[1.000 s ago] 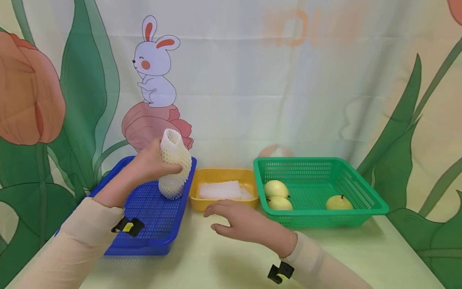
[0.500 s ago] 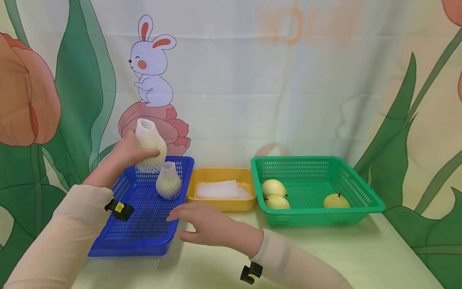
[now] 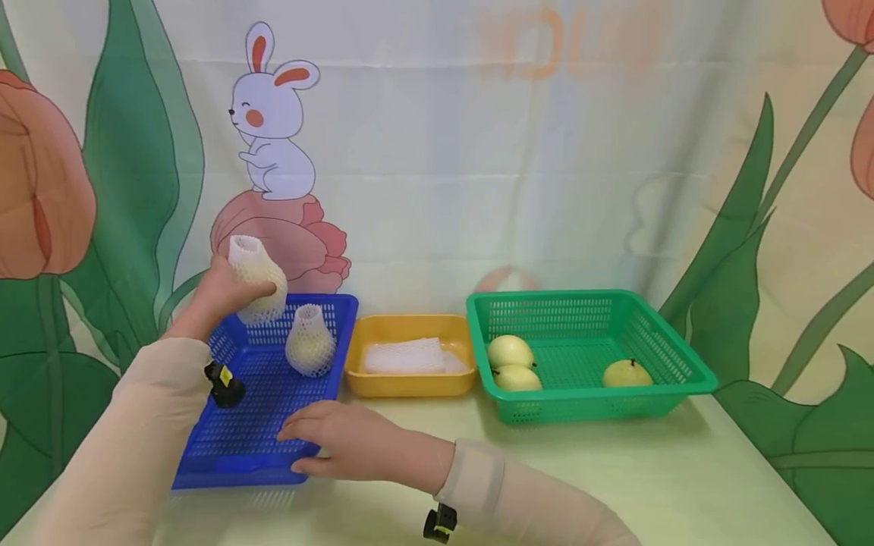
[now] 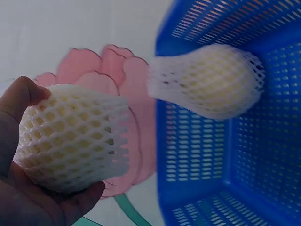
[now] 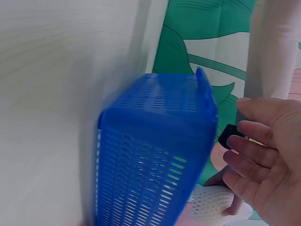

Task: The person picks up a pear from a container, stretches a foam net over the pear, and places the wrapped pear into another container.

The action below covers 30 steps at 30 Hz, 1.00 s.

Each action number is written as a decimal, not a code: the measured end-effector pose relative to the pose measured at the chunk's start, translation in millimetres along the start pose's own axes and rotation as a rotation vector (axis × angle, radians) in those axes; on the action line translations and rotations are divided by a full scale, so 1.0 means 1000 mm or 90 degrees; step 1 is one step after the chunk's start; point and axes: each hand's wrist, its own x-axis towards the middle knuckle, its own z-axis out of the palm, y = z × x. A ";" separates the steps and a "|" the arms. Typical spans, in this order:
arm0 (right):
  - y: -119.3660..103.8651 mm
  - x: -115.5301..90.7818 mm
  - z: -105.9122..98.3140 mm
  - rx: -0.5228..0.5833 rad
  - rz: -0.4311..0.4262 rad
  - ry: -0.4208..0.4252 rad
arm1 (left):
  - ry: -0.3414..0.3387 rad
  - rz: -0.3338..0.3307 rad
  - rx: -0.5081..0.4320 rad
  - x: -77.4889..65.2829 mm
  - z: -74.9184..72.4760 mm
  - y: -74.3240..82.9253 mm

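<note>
My left hand [image 3: 228, 292] grips a pale yellow pear in a white foam net sleeve [image 3: 258, 284], held above the far left part of the blue basket [image 3: 256, 470]. In the left wrist view, thumb and fingers wrap this netted pear [image 4: 75, 139], and the sleeve's end sticks out past the fruit. A second netted pear [image 3: 310, 345] stands upright inside the blue basket near its right wall, neck of the net upward. My right hand [image 3: 355, 444] hovers over the basket's near right corner, fingers loosely extended, holding nothing; its open palm [image 5: 282, 155] shows in the right wrist view.
A small yellow tray [image 3: 410, 387] with white foam net sleeves [image 3: 406, 356] sits right of the blue basket. Further right is a green basket [image 3: 601, 409] with two pears [image 3: 510, 353] at its left and one pear [image 3: 627, 374] at its right. A printed curtain [image 3: 410, 152] hangs behind.
My left hand has carried its netted pear leftward, away from the second netted pear standing in the blue basket. My right hand has moved left from before the yellow tray to the basket's near corner.
</note>
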 end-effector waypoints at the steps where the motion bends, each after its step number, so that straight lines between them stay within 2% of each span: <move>1: 0.000 0.001 0.002 -0.001 -0.002 -0.002 | 0.001 -0.002 -0.002 0.002 0.002 -0.004; 6: 0.000 0.004 0.012 -0.010 -0.008 -0.007 | 0.027 -0.011 -0.029 0.008 0.014 -0.022; 9: 0.000 0.005 0.014 -0.012 -0.008 -0.008 | 0.032 -0.024 -0.022 0.012 0.019 -0.029; 17: 0.001 0.005 0.018 -0.001 -0.012 -0.017 | 0.009 -0.062 -0.001 0.020 0.031 -0.050; 30: -0.001 0.005 0.026 -0.076 -0.023 0.001 | -0.038 -0.134 -0.010 0.024 0.052 -0.077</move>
